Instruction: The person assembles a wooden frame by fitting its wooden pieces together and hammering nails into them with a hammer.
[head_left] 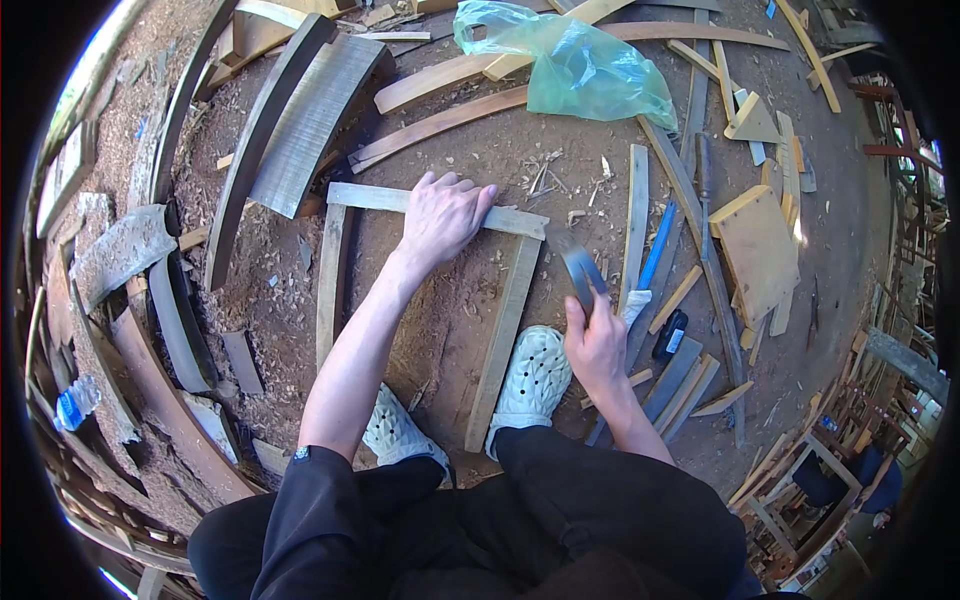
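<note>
A wooden frame of three bars lies on the dirt floor, its crossbar at the far side and two legs, the left leg and the right leg, running toward my feet. My left hand is wrapped over the middle of the crossbar. Just right of the crossbar's right end, my right hand grips a hammer whose head is blurred. The hammer's handle is mostly hidden in my hand.
White clogs are on my feet by the right leg. A green plastic bag lies beyond the frame. At right are a blue-handled tool, a black object and a wooden board. Curved wood pieces lie at left.
</note>
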